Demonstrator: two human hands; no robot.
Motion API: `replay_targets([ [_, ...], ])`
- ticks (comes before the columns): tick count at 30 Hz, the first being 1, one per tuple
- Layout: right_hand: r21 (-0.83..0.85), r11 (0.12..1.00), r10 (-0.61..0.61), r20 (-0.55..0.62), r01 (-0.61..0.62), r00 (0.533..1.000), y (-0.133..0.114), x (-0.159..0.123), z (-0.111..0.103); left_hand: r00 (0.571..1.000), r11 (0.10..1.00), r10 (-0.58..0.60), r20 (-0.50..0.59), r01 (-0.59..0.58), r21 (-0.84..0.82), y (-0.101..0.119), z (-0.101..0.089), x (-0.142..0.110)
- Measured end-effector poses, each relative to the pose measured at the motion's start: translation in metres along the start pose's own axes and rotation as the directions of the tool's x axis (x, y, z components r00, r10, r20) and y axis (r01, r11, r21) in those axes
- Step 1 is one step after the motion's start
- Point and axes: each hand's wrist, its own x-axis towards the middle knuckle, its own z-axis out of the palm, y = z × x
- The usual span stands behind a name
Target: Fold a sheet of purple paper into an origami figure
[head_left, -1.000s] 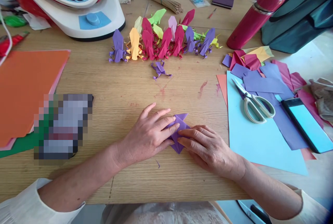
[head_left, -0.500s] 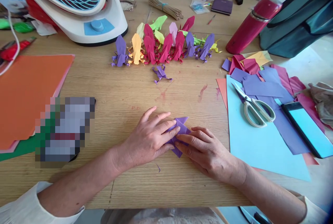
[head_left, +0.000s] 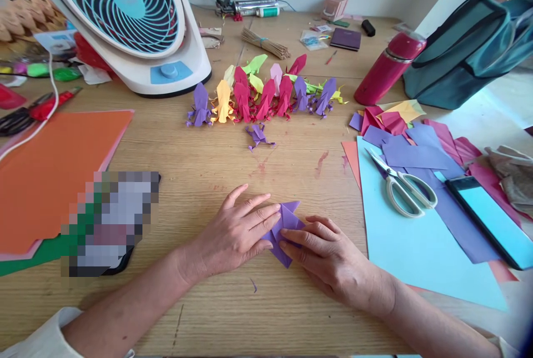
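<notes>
A purple paper point(head_left: 291, 219), folded into a pointed shape, lies flat on the wooden table before me. My left hand point(head_left: 233, 233) rests over its left edge, fingers stretched out and apart, the fingertips touching the paper. On the right side, my right hand point(head_left: 341, 261) has its thumb and fingers closed on the paper's edge. Farther up the table sits a small purple origami frog point(head_left: 257, 135), apart from both hands. Behind it stands a row of origami figures in purple, orange point(head_left: 222, 100), red point(head_left: 265, 100) and green.
White-handled scissors point(head_left: 406, 188) lie on light blue paper point(head_left: 400, 258) at right, beside purple scraps and a phone point(head_left: 491, 219). A red flask point(head_left: 389, 66) stands behind them. At left are a fan point(head_left: 166, 72), orange sheets point(head_left: 62, 175) and a blurred-out phone-like object point(head_left: 116, 225).
The view has tilted up, so things sit lower in the picture. My left fingers have drawn slightly left, uncovering more of the purple paper. My right hand stays on its edge.
</notes>
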Motion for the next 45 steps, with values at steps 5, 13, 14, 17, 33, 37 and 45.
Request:
replay_targets([
  [5, -0.007, 1.0, -0.01, -0.007, 0.01, 1.0, -0.0002, 0.0005, -0.0005, 0.999, 0.999, -0.04, 0.007, 0.04, -0.032, -0.0018, 0.0041, 0.0015],
  [13, -0.002, 1.0, -0.004, -0.003, 0.004, 1.0, -0.0007, 0.0011, -0.0008, 0.997, 0.997, -0.069, 0.044, 0.069, -0.018, -0.0034, 0.0011, 0.0046],
  [14, 0.0, 1.0, -0.004, -0.004, 0.004, 1.0, -0.0008, 0.0012, -0.0008, 0.996, 0.998, -0.067, 0.054, 0.068, -0.01, -0.0036, 0.0006, 0.005],
  [17, 0.003, 1.0, -0.002, -0.007, 0.003, 1.0, -0.0013, 0.0014, -0.0009, 0.995, 0.997, -0.075, 0.062, 0.075, -0.001, -0.0037, 0.0, 0.0065],
  [33, -0.005, 1.0, -0.008, -0.01, 0.008, 1.0, -0.0002, 0.0008, -0.0003, 0.991, 0.989, -0.128, 0.035, 0.131, -0.075, -0.0044, 0.0002, 0.0054],
  [37, -0.016, 1.0, -0.015, -0.017, 0.015, 1.0, -0.0003, 0.0014, -0.0006, 0.988, 0.985, -0.145, 0.042, 0.149, -0.086, -0.0035, -0.0034, 0.0067],
  [45, -0.009, 1.0, -0.001, 0.014, 0.001, 1.0, -0.0002, 0.0, 0.0, 0.993, 0.989, -0.114, 0.042, 0.117, -0.089, -0.0036, -0.0054, 0.0024],
])
